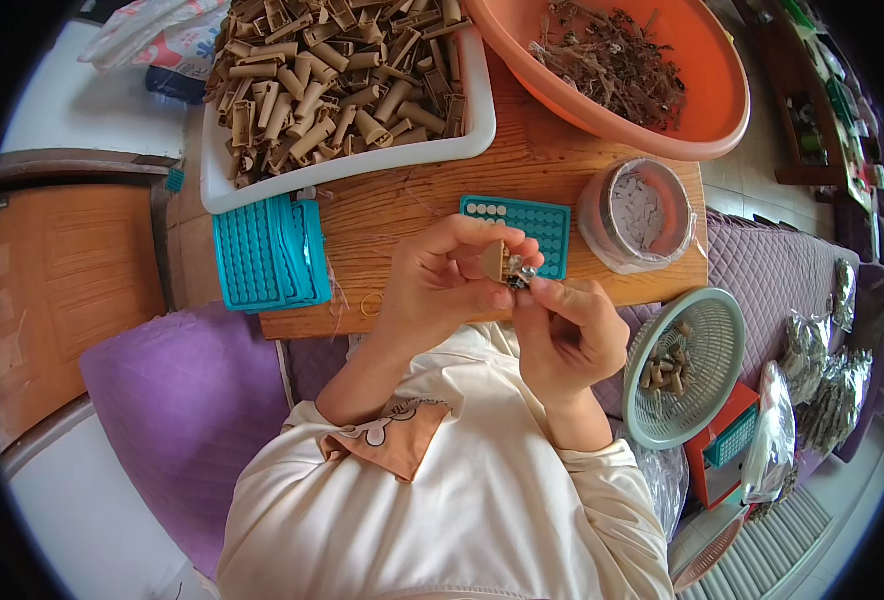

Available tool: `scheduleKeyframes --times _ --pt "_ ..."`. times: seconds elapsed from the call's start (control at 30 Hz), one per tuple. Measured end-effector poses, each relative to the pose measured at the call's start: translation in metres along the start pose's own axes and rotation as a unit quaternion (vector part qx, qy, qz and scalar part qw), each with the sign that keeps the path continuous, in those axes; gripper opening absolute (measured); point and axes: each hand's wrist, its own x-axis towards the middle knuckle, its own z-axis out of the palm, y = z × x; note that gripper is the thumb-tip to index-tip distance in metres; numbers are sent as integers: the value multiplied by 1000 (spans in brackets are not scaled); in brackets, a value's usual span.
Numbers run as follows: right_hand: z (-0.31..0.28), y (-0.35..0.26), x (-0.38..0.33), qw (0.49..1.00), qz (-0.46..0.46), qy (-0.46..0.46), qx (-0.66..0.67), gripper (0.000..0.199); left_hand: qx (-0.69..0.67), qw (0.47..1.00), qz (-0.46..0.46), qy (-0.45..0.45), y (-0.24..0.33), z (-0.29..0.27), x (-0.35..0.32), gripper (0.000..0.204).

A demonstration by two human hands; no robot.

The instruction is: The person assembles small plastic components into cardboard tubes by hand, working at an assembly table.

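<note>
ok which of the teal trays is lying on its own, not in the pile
The single teal tray lying flat on the wooden table, just beyond the hands. The other teal trays are stacked together at the table's left edge, below the white bin.

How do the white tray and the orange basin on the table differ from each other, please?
The white tray is rectangular, while the orange basin is round. The white tray is heaped with tan tube-shaped pieces, whereas the orange basin holds a thinner scatter of dark twiggy scraps. Both sit on the wooden table.
</note>
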Motion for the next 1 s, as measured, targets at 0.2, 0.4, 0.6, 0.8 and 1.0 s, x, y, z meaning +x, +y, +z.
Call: scheduleKeyframes --times 0.2,0.4,0.6,0.8,1.0 --pt "3 -2 1 999 25 -5 -30 17 63 997 -43 13 11 -3 0 39" --pt "1 8 1 990 5 -140 -28 26 38 992 -84 88 12 8 -5 37" --pt "7 20 -14 991 124 -44 28 22 102 984 -66 132 15 17 -5 36" --pt "12 19 -19 980 174 -36 93 28 65 982 -72 159 9 17 -6 33" --pt "11 26 -21 965 218 -44 140 45 -144 963 -107 202 3 12 -6 34"
